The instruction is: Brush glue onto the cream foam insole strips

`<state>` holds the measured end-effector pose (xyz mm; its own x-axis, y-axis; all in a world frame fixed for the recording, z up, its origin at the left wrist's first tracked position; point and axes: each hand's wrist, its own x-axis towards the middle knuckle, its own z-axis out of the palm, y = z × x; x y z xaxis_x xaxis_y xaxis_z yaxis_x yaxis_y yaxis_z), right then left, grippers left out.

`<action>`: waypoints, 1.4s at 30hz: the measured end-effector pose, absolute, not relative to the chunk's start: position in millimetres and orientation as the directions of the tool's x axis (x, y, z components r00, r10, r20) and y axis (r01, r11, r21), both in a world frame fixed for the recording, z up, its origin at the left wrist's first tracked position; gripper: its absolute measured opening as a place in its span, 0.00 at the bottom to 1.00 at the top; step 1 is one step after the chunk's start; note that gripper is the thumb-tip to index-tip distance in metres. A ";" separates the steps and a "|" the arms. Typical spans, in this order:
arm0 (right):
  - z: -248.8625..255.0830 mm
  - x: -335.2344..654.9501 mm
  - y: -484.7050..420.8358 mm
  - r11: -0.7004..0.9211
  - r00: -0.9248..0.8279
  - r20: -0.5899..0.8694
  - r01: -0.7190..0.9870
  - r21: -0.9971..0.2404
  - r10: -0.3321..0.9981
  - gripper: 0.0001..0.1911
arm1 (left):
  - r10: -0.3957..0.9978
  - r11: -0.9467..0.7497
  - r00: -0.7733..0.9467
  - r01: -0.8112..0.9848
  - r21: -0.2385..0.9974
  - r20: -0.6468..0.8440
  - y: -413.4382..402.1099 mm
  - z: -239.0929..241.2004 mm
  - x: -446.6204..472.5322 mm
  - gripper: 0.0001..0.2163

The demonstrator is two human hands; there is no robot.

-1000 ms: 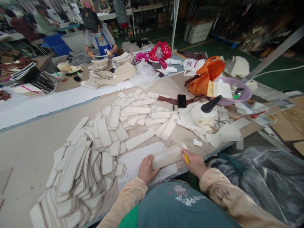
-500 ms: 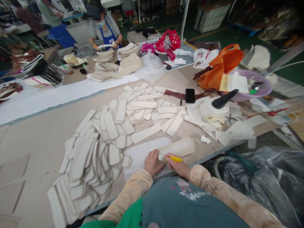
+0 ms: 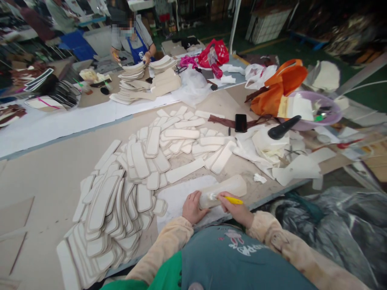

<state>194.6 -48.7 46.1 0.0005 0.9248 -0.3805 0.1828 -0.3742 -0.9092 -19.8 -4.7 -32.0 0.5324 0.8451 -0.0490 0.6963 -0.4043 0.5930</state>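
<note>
My left hand (image 3: 192,208) grips the near end of a cream elongated padded piece (image 3: 225,188) that lies on a white sheet (image 3: 178,194) at the table's front edge. My right hand (image 3: 236,209) is closed on a yellow-handled brush (image 3: 232,199), whose tip touches the piece near its left end. A big heap of similar cream pieces (image 3: 121,193) spreads to the left and behind, overlapping each other.
A black phone (image 3: 241,122), black-handled tool (image 3: 282,127), lilac basin (image 3: 317,114), orange bag (image 3: 276,88) and white scraps crowd the right. A person in a blue apron (image 3: 133,38) works at stacked pieces (image 3: 142,80) across the table. Grey plastic sheeting (image 3: 326,225) lies below right.
My right hand with the brush went from the piece's far right end to its left end, then edged slightly rightward. The left hand kept its hold. The view shifted.
</note>
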 end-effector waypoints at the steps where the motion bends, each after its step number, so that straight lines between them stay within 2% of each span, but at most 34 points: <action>1: 44.3 182.9 -46.4 -0.377 -0.065 -0.392 0.164 -0.911 0.918 0.16 | 0.847 -0.403 0.529 0.696 0.594 -0.045 -4.9 -32.9 -19.7 0.35; 3: 38.8 166.7 -42.9 -0.384 -0.141 -0.405 0.153 -0.911 0.904 0.15 | 0.852 -0.402 0.522 0.699 0.592 -0.038 -5.5 -33.6 -19.4 0.35; 6: 30.5 171.0 -44.0 -0.378 -0.130 -0.406 0.195 -0.905 0.904 0.14 | 0.854 -0.400 0.518 0.712 0.577 -0.047 -6.1 -31.7 -18.8 0.35; 11: 30.6 227.9 -57.1 -0.402 0.095 -0.391 0.246 -0.882 0.915 0.15 | 0.855 -0.391 0.514 0.723 0.570 -0.064 -5.0 -26.0 -17.7 0.34; 15: 37.8 240.8 -62.2 -0.424 0.208 -0.386 0.186 -0.886 0.899 0.17 | 0.853 -0.393 0.517 0.720 0.572 -0.065 -4.7 -25.7 -17.4 0.33; 18: 37.1 217.6 -59.5 -0.420 0.085 -0.413 0.119 -0.899 0.907 0.18 | 0.854 -0.400 0.517 0.719 0.569 -0.053 -5.0 -28.9 -17.3 0.33; 21: 31.3 200.9 -54.1 -0.402 -0.034 -0.410 0.132 -0.906 0.911 0.17 | 0.856 -0.409 0.516 0.720 0.561 -0.039 -4.8 -32.7 -17.5 0.32; 23: 28.0 208.8 -52.4 -0.389 0.007 -0.394 0.178 -0.904 0.919 0.16 | 0.855 -0.415 0.517 0.722 0.554 -0.033 -4.7 -33.8 -17.6 0.32; 25: 27.3 232.0 -53.2 -0.380 0.134 -0.357 0.248 -0.891 0.925 0.16 | 0.856 -0.416 0.516 0.725 0.549 -0.032 -5.0 -33.5 -17.6 0.31; 28: 32.2 274.5 -54.0 -0.358 0.328 -0.238 0.382 -0.852 0.914 0.16 | 0.859 -0.416 0.512 0.725 0.549 -0.026 -6.0 -31.7 -17.3 0.31; 30: 38.2 291.0 -51.3 -0.324 0.357 -0.137 0.543 -0.775 0.924 0.17 | 0.861 -0.417 0.509 0.723 0.552 -0.017 -6.7 -30.6 -17.1 0.30; 32: 43.2 290.5 -45.8 -0.285 0.278 -0.107 0.749 -0.598 0.955 0.17 | 0.861 -0.419 0.508 0.722 0.551 -0.009 -7.0 -30.3 -17.1 0.30; 35: 45.1 262.9 -37.2 -0.203 0.132 -0.214 0.912 -0.356 0.968 0.15 | 0.860 -0.428 0.511 0.722 0.543 -0.001 -6.4 -31.0 -17.5 0.30; 37: 44.0 237.3 -34.8 -0.155 0.068 -0.258 0.929 -0.335 0.964 0.12 | 0.855 -0.438 0.518 0.720 0.538 0.004 -5.8 -31.5 -17.6 0.31; 40: 45.1 209.4 -38.1 -0.040 -0.074 -0.268 0.917 -0.397 0.961 0.08 | 0.851 -0.446 0.525 0.717 0.535 0.007 -5.6 -31.5 -17.5 0.31; 42: 48.7 207.0 -41.8 0.058 -0.177 -0.222 0.887 -0.458 0.959 0.10 | 0.853 -0.444 0.523 0.717 0.537 0.007 -6.0 -31.1 -17.2 0.30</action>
